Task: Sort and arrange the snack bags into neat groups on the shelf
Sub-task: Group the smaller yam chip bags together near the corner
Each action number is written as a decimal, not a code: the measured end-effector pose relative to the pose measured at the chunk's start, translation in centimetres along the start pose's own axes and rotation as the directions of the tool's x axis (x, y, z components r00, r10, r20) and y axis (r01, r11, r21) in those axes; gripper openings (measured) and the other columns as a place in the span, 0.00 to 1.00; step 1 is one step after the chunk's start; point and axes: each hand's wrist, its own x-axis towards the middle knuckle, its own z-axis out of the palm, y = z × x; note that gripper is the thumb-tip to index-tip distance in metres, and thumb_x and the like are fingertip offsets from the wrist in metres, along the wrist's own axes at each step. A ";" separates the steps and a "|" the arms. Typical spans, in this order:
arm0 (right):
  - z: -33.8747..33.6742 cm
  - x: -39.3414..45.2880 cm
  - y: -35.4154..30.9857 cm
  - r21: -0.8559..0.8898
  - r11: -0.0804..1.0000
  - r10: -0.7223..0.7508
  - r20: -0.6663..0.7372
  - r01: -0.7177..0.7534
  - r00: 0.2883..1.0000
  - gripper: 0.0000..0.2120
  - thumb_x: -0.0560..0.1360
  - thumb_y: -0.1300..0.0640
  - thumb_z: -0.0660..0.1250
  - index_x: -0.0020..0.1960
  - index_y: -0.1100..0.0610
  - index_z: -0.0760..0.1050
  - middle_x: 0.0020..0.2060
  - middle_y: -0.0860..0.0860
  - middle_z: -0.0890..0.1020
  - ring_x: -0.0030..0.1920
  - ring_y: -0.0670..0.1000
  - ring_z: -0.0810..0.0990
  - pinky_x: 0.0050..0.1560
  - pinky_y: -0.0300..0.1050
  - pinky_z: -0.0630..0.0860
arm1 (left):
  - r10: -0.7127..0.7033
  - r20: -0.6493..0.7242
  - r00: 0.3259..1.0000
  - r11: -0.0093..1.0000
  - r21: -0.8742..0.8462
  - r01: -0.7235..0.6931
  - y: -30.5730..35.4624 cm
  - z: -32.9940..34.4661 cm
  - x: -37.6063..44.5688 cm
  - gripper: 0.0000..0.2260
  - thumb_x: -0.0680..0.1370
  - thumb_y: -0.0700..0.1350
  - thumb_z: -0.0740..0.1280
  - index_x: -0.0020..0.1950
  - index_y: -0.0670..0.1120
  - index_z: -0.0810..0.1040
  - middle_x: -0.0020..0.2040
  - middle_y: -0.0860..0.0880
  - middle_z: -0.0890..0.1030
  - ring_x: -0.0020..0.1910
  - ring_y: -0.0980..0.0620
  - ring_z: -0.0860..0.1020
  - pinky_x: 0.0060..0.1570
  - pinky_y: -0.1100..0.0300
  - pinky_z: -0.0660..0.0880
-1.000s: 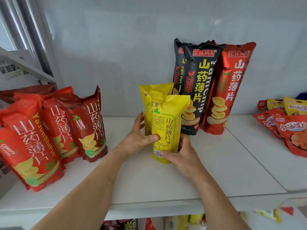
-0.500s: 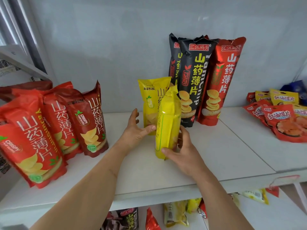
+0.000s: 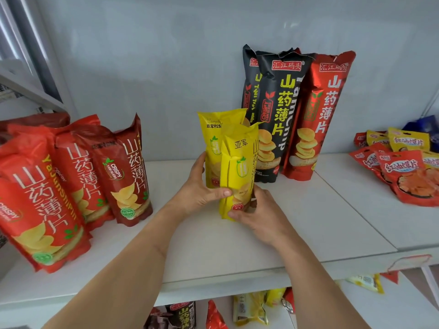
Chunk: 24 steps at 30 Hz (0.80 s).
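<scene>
Largest to smallest: on the shelf (image 3: 308, 224) I see red bags (image 3: 71, 186) at left of frame, tall black and red ones at upper centre, and mid-frame two yellow bags (image 3: 237, 162) standing together. My left hand (image 3: 197, 193) and right hand (image 3: 259, 217) both grip the front one low down. I judge it light, puffy, slick and crushable, best held by its lower sides.

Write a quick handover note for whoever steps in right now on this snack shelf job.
Left hand and right hand both grip the front yellow bag, upright on the shelf, right in front of the second yellow bag.
Done: red bags grouped left; tall black bags and tall red bag stand at the back.
Left: settle the yellow pair; small packets on the right lie loosely piled.
</scene>
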 end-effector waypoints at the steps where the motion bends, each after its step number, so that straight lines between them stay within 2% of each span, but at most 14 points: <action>1: 0.0 0.3 0.0 -0.014 1.000 0.003 -0.016 -0.003 1.000 0.37 0.65 0.41 0.77 0.70 0.46 0.66 0.59 0.46 0.72 0.59 0.49 0.77 0.59 0.50 0.76 | -0.007 -0.001 1.000 1.000 0.000 0.007 -0.1 0.0 0.2 0.64 0.52 0.72 0.79 0.81 0.60 0.49 0.79 0.57 0.59 0.75 0.62 0.59 0.71 0.59 0.66; 5: 0.8 1.6 -0.2 -0.011 1.000 0.016 -0.062 -0.017 0.998 0.39 0.62 0.37 0.77 0.68 0.47 0.68 0.58 0.47 0.77 0.57 0.50 0.78 0.57 0.53 0.77 | -0.033 0.024 0.999 0.999 -0.010 0.033 -0.3 -0.4 1.2 0.65 0.51 0.73 0.79 0.81 0.61 0.50 0.80 0.55 0.60 0.78 0.57 0.58 0.74 0.45 0.66; 8: 1.3 2.7 -0.3 -0.040 0.999 0.017 -0.085 -0.020 0.996 0.37 0.62 0.36 0.76 0.67 0.47 0.69 0.57 0.48 0.78 0.56 0.51 0.78 0.54 0.52 0.78 | -0.061 0.024 0.998 0.998 0.006 0.061 -0.5 -0.7 2.1 0.63 0.52 0.72 0.79 0.81 0.62 0.51 0.80 0.56 0.61 0.79 0.54 0.57 0.74 0.42 0.66; 11: 1.4 3.8 -0.5 -0.060 0.998 0.032 -0.101 -0.038 0.994 0.36 0.64 0.37 0.76 0.66 0.50 0.71 0.56 0.49 0.77 0.56 0.51 0.77 0.54 0.50 0.77 | -0.078 0.014 0.997 0.997 0.019 0.078 -0.7 -0.7 3.1 0.61 0.54 0.68 0.81 0.80 0.61 0.53 0.78 0.57 0.63 0.78 0.52 0.62 0.73 0.43 0.68; 15: 1.8 5.3 -0.6 -0.088 0.993 0.072 -0.104 -0.081 0.992 0.34 0.65 0.37 0.75 0.63 0.54 0.72 0.54 0.51 0.76 0.55 0.52 0.76 0.48 0.47 0.74 | -0.081 -0.003 0.997 0.997 0.000 0.081 -0.9 -0.8 4.5 0.57 0.58 0.61 0.81 0.81 0.58 0.54 0.77 0.57 0.66 0.75 0.52 0.66 0.70 0.49 0.71; 21: 2.4 7.7 -1.1 -0.095 0.987 0.114 -0.139 -0.128 0.984 0.33 0.66 0.37 0.75 0.62 0.55 0.72 0.54 0.52 0.76 0.56 0.54 0.76 0.45 0.45 0.70 | -0.109 -0.009 0.994 0.993 -0.037 0.108 -1.2 -1.2 6.7 0.57 0.57 0.60 0.79 0.81 0.58 0.53 0.71 0.60 0.67 0.73 0.54 0.65 0.65 0.56 0.71; 24: 2.9 9.2 -1.4 -0.098 0.984 0.135 -0.161 -0.152 0.978 0.34 0.66 0.37 0.74 0.64 0.55 0.71 0.56 0.53 0.75 0.57 0.55 0.77 0.48 0.46 0.71 | -0.142 -0.013 0.990 0.989 -0.053 0.141 -1.6 -1.4 7.9 0.59 0.57 0.59 0.80 0.82 0.57 0.51 0.74 0.58 0.66 0.74 0.54 0.65 0.68 0.53 0.71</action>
